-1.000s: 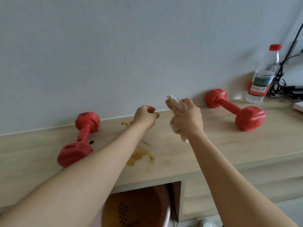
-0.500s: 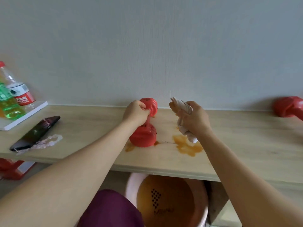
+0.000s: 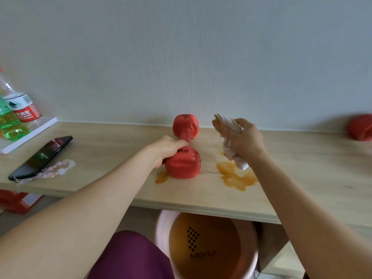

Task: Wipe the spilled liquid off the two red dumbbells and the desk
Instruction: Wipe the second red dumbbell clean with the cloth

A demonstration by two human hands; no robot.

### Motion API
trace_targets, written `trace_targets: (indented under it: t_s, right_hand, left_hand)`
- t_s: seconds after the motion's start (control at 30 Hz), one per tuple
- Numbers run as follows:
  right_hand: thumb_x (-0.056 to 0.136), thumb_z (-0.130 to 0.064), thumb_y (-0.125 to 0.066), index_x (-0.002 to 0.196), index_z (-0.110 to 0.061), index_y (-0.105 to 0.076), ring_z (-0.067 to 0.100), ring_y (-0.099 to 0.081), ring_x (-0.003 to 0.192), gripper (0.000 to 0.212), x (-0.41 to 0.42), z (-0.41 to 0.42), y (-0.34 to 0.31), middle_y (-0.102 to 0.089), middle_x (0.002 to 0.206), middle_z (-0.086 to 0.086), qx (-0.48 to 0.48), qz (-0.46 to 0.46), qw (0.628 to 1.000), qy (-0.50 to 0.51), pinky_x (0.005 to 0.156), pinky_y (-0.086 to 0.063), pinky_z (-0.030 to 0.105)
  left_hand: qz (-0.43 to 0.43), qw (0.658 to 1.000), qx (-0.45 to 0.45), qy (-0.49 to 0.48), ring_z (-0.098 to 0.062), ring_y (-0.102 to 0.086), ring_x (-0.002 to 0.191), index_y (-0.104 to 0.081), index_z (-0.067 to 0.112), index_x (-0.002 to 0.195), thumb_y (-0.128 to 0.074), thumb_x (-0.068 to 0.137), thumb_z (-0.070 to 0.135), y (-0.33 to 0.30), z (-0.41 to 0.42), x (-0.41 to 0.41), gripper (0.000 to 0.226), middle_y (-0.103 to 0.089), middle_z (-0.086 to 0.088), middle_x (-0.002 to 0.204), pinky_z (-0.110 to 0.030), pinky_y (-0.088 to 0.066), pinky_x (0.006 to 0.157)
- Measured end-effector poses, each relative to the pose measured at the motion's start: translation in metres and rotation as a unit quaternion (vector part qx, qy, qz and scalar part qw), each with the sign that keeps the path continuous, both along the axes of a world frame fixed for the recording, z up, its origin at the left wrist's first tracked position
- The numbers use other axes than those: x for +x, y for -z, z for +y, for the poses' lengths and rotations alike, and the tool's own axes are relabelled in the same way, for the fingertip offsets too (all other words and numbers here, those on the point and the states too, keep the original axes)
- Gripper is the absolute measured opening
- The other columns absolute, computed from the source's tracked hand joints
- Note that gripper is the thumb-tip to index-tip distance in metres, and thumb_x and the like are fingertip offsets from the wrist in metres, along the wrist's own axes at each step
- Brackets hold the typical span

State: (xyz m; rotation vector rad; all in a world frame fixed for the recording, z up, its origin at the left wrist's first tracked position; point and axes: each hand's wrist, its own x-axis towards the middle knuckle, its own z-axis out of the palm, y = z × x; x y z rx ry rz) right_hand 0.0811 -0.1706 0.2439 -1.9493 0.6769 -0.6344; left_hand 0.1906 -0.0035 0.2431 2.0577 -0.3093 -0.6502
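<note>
Since the earlier frames the left hand (image 3: 168,149) is no longer hovering as a closed fist over the desk; it is now reaching down onto the near red dumbbell (image 3: 185,152), its fingers curling over the handle beside the nearer head, and the view is swinging left so that this dumbbell is sitting mid-frame; the right hand (image 3: 244,142) is gripping a bunched white cloth (image 3: 231,141), clenched around it and holding it above the desk, its lower tail hanging just over the spill without, as far as can be judged, pressing on it; the dumbbell is lying on the wooden desk (image 3: 302,168) with its far head close to the wall; an orange puddle (image 3: 236,177) is spreading just right of the near head, and a smaller orange patch (image 3: 161,177) is showing at its left edge; the second red dumbbell (image 3: 360,127) is sitting well apart at the far right, only partly in view; to the left a dark phone (image 3: 42,156) and two bottles (image 3: 14,117) are resting on the desk; a pink basin (image 3: 207,246) is sitting below the desk edge; judging by the unwiped stains, the wiping is barely beginning: both puddles, the held dumbbell and the far one all appear still to be cleaned.
</note>
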Motion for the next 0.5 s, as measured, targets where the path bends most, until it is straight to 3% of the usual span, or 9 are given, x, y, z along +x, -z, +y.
trace_targets:
  t_s: [0.17, 0.3, 0.4, 0.5]
  right_hand:
    - [0.075, -0.062, -0.065, 0.094, -0.022, -0.060, 0.020, -0.067, 0.073, 0.045, -0.013, -0.010, -0.004, -0.069, 0.076, 0.001, 0.016, -0.021, 1.000, 0.012, 0.071, -0.056, 0.040]
    - [0.080, -0.029, -0.068, 0.093, -0.029, -0.058, 0.028, -0.068, 0.063, 0.017, -0.024, -0.027, -0.004, -0.070, 0.075, 0.004, 0.023, -0.015, 0.999, 0.021, 0.058, -0.057, 0.051]
    - [0.081, -0.046, -0.066, 0.102, -0.029, -0.053, 0.028, -0.068, 0.068, 0.030, -0.039, -0.038, -0.007, -0.069, 0.076, 0.005, 0.015, -0.017, 0.999, 0.028, 0.067, -0.058, 0.047]
    - [0.080, -0.055, -0.063, 0.116, -0.036, -0.048, 0.029, -0.067, 0.072, 0.043, -0.051, -0.048, -0.010, -0.063, 0.097, 0.011, -0.026, 0.014, 0.999, 0.028, 0.067, -0.057, 0.042]
  left_hand:
    - [0.013, 0.999, -0.019, 0.040, -0.020, -0.055, 0.064, -0.061, 0.018, 0.068, -0.062, 0.086, 0.023, -0.002, -0.015, -0.018, 0.019, -0.061, -0.005, 0.070, -0.027, -0.042, 0.067]
    - [0.033, 0.996, -0.032, 0.077, -0.023, -0.057, 0.072, -0.064, 0.014, 0.079, -0.063, 0.086, 0.023, 0.000, -0.033, -0.032, 0.011, -0.064, -0.009, 0.080, -0.030, -0.044, 0.071]
    - [0.037, 0.993, -0.035, 0.105, -0.023, -0.057, 0.074, -0.064, 0.014, 0.081, -0.065, 0.084, 0.024, 0.001, -0.046, -0.044, 0.010, -0.063, -0.008, 0.081, -0.030, -0.044, 0.071]
    - [0.033, 0.990, -0.030, 0.131, -0.021, -0.058, 0.074, -0.067, 0.012, 0.088, -0.067, 0.083, 0.029, 0.002, -0.057, -0.055, 0.018, -0.065, -0.007, 0.082, -0.027, -0.044, 0.068]
